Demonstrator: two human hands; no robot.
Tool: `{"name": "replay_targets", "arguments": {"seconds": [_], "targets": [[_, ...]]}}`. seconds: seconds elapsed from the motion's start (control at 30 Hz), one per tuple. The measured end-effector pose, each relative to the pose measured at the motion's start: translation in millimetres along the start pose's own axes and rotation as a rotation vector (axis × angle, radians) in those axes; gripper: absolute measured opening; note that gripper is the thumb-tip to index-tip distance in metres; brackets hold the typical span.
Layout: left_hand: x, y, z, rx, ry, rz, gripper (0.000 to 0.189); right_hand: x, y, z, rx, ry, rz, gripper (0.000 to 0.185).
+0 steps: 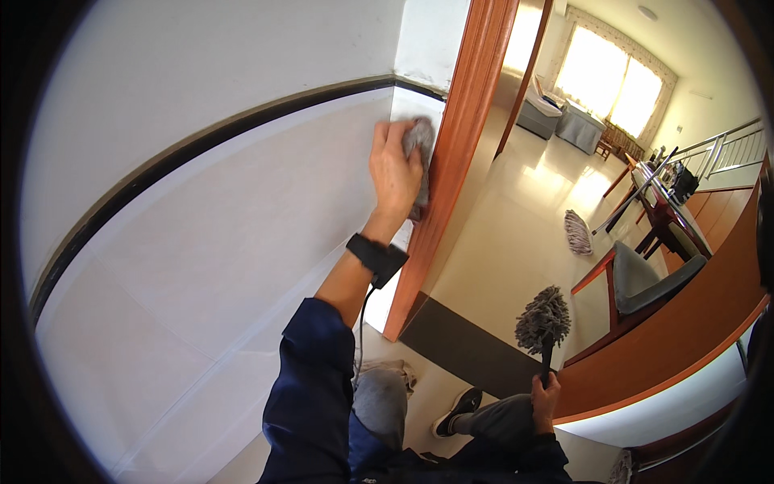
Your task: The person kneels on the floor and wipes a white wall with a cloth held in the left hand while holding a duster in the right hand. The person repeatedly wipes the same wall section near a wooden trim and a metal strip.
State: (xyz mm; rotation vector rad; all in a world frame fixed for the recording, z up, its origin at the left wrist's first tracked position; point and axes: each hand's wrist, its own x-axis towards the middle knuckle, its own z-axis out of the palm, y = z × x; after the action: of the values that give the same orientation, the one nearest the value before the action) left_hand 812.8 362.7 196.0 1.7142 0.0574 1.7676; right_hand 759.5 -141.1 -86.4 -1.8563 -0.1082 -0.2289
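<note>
My left hand (396,172) grips a grey cleaning cloth (421,142), pressed to the narrow tiled strip of wall right beside the reddish-brown wooden door frame (462,139). Part of the cloth is hidden behind my fingers. A black band with a small box and a cable (378,260) is strapped around that wrist. Low on the right, my right hand (545,399) is closed around the black handle of a grey chenille duster (544,319). Its fluffy head points upward over the doorway floor, apart from the frame.
A dark trim strip (217,124) tops the wall tiles (242,224). A dark threshold (471,345) crosses the doorway. Beyond it are a flat mop (578,232) on the glossy floor, a grey-cushioned chair (647,278), and a table bearing items. The wooden door (671,357) stands at right.
</note>
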Motion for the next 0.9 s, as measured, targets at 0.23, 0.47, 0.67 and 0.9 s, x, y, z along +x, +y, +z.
{"name": "replay_targets", "arguments": {"seconds": [0.23,0.47,0.67,0.9], "targets": [[19.1,5.9,31.7,-0.070,0.018,0.084,0.036,-1.5,-4.1,-2.3,0.047,0.033,0.102,0.016],[5.3,-15.0,6.5,-0.030,-0.213,0.175,0.038,-1.6,-14.4,-5.6,0.098,0.013,0.141,0.016],[29.0,1.7,5.8,-0.109,-0.145,0.205,0.035,-3.9,-8.6,-5.0,0.057,-0.001,0.074,0.016],[-13.5,-31.0,22.5,-0.087,-0.078,0.189,0.037,-5.5,-17.3,-6.2,0.070,0.026,0.161,0.016]]}}
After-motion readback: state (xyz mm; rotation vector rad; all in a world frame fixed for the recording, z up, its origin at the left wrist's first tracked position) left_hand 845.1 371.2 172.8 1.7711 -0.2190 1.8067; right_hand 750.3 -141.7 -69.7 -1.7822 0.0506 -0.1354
